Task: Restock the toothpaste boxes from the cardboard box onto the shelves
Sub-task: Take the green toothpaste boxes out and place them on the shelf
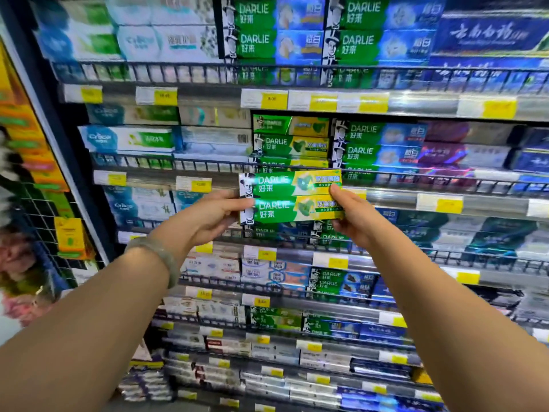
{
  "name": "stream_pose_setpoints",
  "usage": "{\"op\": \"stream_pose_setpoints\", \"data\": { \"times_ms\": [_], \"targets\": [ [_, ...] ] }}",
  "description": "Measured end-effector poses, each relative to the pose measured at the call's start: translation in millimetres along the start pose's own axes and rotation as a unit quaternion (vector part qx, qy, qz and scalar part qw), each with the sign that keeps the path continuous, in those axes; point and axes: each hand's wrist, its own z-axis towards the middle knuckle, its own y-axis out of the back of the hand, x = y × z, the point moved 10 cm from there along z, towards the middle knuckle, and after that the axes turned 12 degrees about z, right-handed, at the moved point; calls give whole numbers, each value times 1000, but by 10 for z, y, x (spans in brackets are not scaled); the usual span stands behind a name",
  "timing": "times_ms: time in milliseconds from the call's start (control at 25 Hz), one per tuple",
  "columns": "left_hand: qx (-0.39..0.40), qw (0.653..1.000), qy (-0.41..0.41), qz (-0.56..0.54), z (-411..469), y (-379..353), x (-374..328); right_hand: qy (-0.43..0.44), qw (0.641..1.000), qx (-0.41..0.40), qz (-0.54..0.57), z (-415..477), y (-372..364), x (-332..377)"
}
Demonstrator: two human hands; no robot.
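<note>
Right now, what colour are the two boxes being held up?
The toothpaste boxes are green and yellow; the head view shows it best.

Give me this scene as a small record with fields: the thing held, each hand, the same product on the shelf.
held: two Darlie boxes, green and yellow, one stacked on the other
left hand: grips their left end
right hand: grips their right end
matching stack: on the shelf behind, higher in the picture
wristband: on the left wrist

At nine o'clock a black wire grid [38, 209] carries a yellow packet [69, 236]. Orange packs [17, 120] are at ten o'clock, blurred pink goods [17, 257] at eight o'clock. Yellow price labels [273, 99] run in rows.
</note>
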Motion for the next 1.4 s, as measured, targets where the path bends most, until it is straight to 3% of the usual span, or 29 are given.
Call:
{"op": "stream_pose_setpoints", "data": {
  "times_ms": [240,440,640,720,840,1080,1240,1400],
  "targets": [
    [-82,991,-99,-30,440,274,-534,76,996,29,20,456,-256,479],
    [-84,992,-93,-22,656,373,-639,123,992,23,13,657,-381,701],
    [-124,975,-154,102,838,497,-939,146,989,-21,-2,757,-490,816],
    [-138,963,-172,155,904,499,-1010,172,982,-57,-56,799,-517,854],
    [-136,959,-175,179,1020,474,-1007,223,946,-122,-202,792,-564,962],
    [-128,970,-150,141,1314,528,-991,272,827,-196,-451,639,-797,1071],
    [-118,975,-142,127,1401,462,-986,241,819,-209,-478,744,-811,961],
    [-108,967,-123,197,1455,438,-889,243,801,-233,-495,742,-807,959]
  ]
}}
